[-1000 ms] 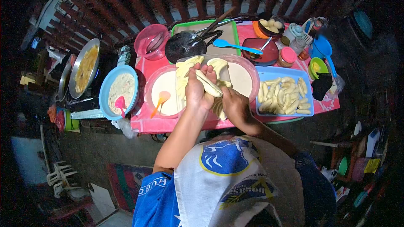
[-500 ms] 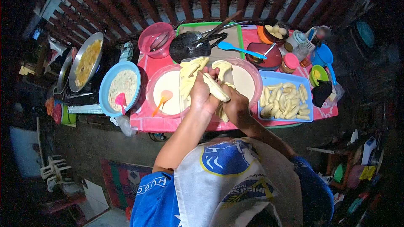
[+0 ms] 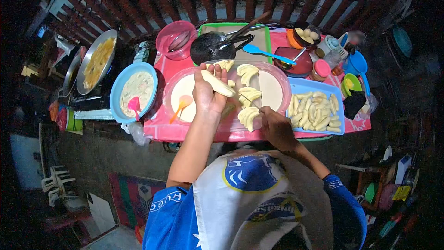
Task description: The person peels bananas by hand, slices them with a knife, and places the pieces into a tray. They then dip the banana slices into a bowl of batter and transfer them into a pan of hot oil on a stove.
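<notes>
A peeled banana [image 3: 217,83] lies across the upturned palm of my left hand [image 3: 209,96], with the fingers curled around it. My right hand [image 3: 277,128] is closed, its fingertips beside a fanned-out cut banana [image 3: 249,118]; whatever it grips is too thin to make out. More fanned bananas [image 3: 248,73] rest on a clear tray [image 3: 233,134] beneath my hands. The tray stretches over two pink-rimmed basins of pale batter [image 3: 273,85]. To the right, a light-blue tray [image 3: 293,84] holds several whole peeled bananas [image 3: 314,109].
At left stand a blue basin [image 3: 151,76] of flour-like mixture with a pink scoop [image 3: 134,105], and a large frying pan [image 3: 83,67] of food. A dark pan [image 3: 208,51], blue spoon [image 3: 266,53] and pink bowl [image 3: 162,41] are behind. Jars [image 3: 321,68] stand back right.
My hands have parted: the left moved up and left with the banana, the right moved down and right, away from it. The fanned bananas on the tray show more fully.
</notes>
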Action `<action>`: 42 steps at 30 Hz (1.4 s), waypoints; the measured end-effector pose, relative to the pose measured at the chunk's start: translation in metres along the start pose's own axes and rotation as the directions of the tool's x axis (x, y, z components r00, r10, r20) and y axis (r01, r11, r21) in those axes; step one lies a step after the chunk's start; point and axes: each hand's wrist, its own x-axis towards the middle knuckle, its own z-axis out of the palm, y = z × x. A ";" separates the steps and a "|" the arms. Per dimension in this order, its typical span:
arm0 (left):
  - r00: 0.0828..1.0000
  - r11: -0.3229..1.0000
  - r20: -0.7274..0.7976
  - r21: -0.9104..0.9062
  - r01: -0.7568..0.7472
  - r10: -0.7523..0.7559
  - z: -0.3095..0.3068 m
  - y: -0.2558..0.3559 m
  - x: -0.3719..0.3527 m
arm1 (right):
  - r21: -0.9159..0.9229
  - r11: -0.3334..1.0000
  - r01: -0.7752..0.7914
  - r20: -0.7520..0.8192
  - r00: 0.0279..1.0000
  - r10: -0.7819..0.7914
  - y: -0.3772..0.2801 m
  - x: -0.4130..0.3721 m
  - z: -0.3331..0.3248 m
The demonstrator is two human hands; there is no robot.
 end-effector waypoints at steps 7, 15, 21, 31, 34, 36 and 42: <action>0.994 0.998 0.106 0.058 -0.008 0.002 -0.003 -0.014 -0.005 | 0.011 0.995 0.103 -0.161 0.982 -0.100 -0.008 0.001 0.000; 0.994 0.995 0.101 0.087 -0.043 0.034 0.000 -0.013 -0.016 | -0.085 0.988 0.132 -0.143 0.979 -0.143 -0.013 0.002 -0.001; 0.994 0.997 0.100 0.061 -0.041 0.034 -0.004 -0.010 -0.016 | -0.112 0.969 0.219 -0.188 0.953 -0.237 -0.015 0.005 0.002; 0.986 0.994 0.132 0.038 0.098 -0.102 -0.013 -0.008 -0.014 | -0.096 0.987 0.133 -0.105 0.984 -0.143 -0.018 0.011 0.010; 0.975 0.988 0.164 -0.001 0.152 -0.150 -0.015 -0.009 -0.013 | -0.096 0.988 0.119 -0.115 0.985 -0.129 -0.022 0.020 0.014; 0.982 0.986 0.087 0.023 0.165 -0.166 -0.010 -0.011 -0.019 | -0.082 0.991 0.107 -0.114 0.987 -0.116 -0.022 0.021 0.016; 0.974 0.975 0.045 0.048 0.219 -0.221 -0.014 -0.014 -0.020 | -0.075 0.990 0.117 -0.151 0.980 -0.128 -0.021 0.022 0.022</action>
